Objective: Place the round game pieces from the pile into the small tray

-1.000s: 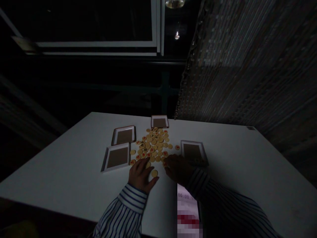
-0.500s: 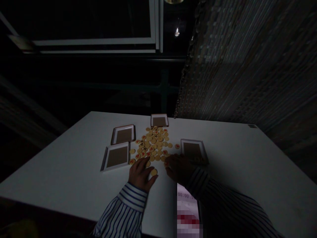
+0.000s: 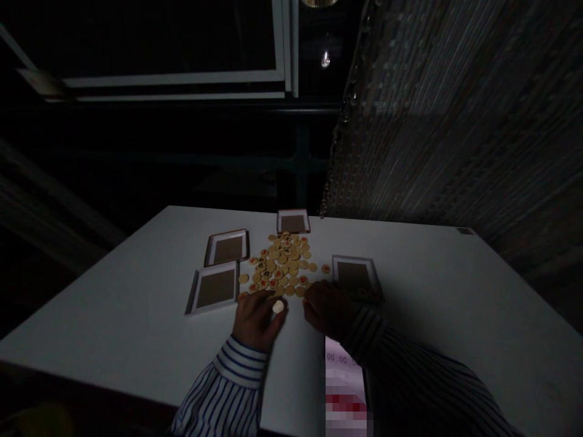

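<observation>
Several round yellow game discs (image 3: 282,264), some marked in red or black, lie spread on the white table (image 3: 113,315). My left hand (image 3: 256,318) sits at the near edge of the spread and pinches one pale disc (image 3: 278,306) between thumb and fingers, lifted on edge. My right hand (image 3: 327,309) lies in shadow just right of it, fingers curled down at the discs by the pile's near right corner; what they hold, if anything, I cannot make out. Both sleeves are striped.
Four shallow square trays with brown insides ring the discs: two on the left (image 3: 216,288) (image 3: 228,247), one at the back (image 3: 293,222), one on the right (image 3: 355,276). A woven curtain (image 3: 455,121) hangs at the right; a dark window is behind.
The loose disc that lay flat by my left thumb is now pinched and raised in my left hand. My right hand has barely moved.
</observation>
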`<state>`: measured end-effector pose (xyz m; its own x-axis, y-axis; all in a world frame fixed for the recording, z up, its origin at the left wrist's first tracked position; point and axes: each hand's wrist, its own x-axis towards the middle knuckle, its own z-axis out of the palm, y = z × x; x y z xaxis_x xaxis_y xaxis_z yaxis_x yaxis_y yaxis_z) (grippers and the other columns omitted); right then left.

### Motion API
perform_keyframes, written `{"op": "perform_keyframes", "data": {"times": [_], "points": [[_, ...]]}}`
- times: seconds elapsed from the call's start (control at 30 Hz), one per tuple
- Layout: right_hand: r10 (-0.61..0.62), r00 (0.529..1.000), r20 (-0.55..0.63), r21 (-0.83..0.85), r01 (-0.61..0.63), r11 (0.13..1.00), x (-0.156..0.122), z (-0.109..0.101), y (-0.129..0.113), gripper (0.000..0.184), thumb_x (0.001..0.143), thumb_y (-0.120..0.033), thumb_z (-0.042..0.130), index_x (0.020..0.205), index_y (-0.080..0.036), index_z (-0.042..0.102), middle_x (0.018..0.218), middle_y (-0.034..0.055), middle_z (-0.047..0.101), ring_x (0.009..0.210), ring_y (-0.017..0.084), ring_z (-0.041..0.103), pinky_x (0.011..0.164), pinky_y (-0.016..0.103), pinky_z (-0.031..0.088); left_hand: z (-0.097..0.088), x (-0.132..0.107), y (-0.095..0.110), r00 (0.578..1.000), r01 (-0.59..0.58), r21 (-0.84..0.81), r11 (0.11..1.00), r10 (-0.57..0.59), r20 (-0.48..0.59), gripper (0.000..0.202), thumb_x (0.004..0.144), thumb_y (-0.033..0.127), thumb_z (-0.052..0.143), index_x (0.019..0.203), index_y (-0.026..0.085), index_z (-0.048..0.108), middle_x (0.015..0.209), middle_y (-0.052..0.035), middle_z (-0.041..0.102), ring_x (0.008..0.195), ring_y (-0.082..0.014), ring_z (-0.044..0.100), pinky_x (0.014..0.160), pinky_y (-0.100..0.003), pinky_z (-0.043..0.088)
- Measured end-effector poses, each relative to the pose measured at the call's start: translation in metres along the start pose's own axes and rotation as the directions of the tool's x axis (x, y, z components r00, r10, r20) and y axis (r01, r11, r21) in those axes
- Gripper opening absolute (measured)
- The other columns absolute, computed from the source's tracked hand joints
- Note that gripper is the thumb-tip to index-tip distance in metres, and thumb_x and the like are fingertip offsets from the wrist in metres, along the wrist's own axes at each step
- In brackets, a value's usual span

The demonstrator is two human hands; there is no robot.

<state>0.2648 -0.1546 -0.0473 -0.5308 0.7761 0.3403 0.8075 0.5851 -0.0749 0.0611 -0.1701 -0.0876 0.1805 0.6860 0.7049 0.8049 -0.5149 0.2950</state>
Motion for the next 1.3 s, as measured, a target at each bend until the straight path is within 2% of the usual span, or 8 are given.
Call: {"op": "perform_keyframes", "data": {"times": [0.2, 0.3, 0.5, 0.83, 1.1, 1.3], "points": [[-0.017, 0.999, -0.048, 0.025, 0.018, 1.0, 0.002, -0.003, -0.001, 0.009, 0.077, -0.021, 0.046, 0.077, -0.017, 0.055, 0.078, 0.0051, 0.057, 0.078, 0.017, 0.048, 0.071, 0.031, 0.03, -0.002, 0.013, 0.006, 0.999, 0.041, -0.007, 0.999, -0.041, -0.001, 0.026, 0.076, 0.028, 0.055, 0.099, 0.019, 0.06, 0.084, -0.005, 0.062, 0.08, -0.0179, 0.055, 0.073, -0.034, 0.045], [-0.033, 0.998, -0.061, 0.04, 0.036, 0.999, 0.002, -0.002, 0.0, 0.01, 0.076, -0.02, 0.046, 0.078, -0.017, 0.055, 0.077, 0.005, 0.057, 0.078, 0.017, 0.048, 0.071, 0.032, 0.03, 0.001, 0.011, 0.008, 1.0, 0.023, -0.024, 0.999, -0.023, 0.02, 0.029, 0.075, 0.026, 0.056, 0.103, 0.017, 0.059, 0.087, -0.0058, 0.064, 0.08, -0.0176, 0.057, 0.073, -0.033, 0.046], [-0.051, 0.992, -0.118, 0.063, 0.059, 0.996, 0.001, 0.001, 0.001, 0.011, 0.075, -0.018, 0.047, 0.083, -0.017, 0.055, 0.078, 0.0039, 0.058, 0.077, 0.017, 0.049, 0.071, 0.032, 0.03, 0.002, 0.002, 0.011, 0.994, 0.105, -0.11, 0.988, -0.107, -0.01, 0.026, 0.077, 0.028, 0.055, 0.101, 0.016, 0.057, 0.088, -0.0069, 0.065, 0.081, -0.018, 0.058, 0.072, -0.032, 0.048], [-0.085, 0.982, -0.168, 0.077, 0.099, 0.992, 0.001, 0.003, 0.001, 0.012, 0.077, -0.018, 0.047, 0.084, -0.018, 0.056, 0.08, 0.0041, 0.059, 0.078, 0.016, 0.05, 0.071, 0.031, 0.032, 0.0, 0.003, 0.015, 0.999, 0.043, -0.144, 0.989, -0.045, -0.011, 0.021, 0.079, 0.026, 0.053, 0.096, 0.016, 0.061, 0.085, -0.0071, 0.068, 0.075, -0.0169, 0.06, 0.068, -0.031, 0.05], [-0.104, 0.979, -0.175, 0.119, 0.125, 0.985, 0.001, 0.0, -0.001, 0.013, 0.078, -0.017, 0.048, 0.087, -0.017, 0.057, 0.081, 0.0046, 0.06, 0.08, 0.016, 0.051, 0.073, 0.031, 0.034, -0.001, 0.003, 0.017, 0.999, 0.033, -0.159, 0.987, -0.033, 0.001, 0.019, 0.08, 0.026, 0.053, 0.094, 0.016, 0.062, 0.084, -0.0073, 0.068, 0.074, -0.0161, 0.061, 0.068, -0.031, 0.049], [-0.134, 0.977, -0.165, 0.147, 0.158, 0.976, 0.002, -0.001, -0.002, 0.016, 0.079, -0.018, 0.048, 0.093, -0.016, 0.056, 0.086, 0.0062, 0.062, 0.084, 0.017, 0.053, 0.076, 0.032, 0.036, -0.005, 0.005, 0.021, 0.997, 0.069, -0.181, 0.981, -0.059, 0.058, 0.019, 0.081, 0.027, 0.051, 0.092, 0.017, 0.063, 0.079, -0.0054, 0.068, 0.071, -0.0151, 0.061, 0.065, -0.029, 0.05]]}}
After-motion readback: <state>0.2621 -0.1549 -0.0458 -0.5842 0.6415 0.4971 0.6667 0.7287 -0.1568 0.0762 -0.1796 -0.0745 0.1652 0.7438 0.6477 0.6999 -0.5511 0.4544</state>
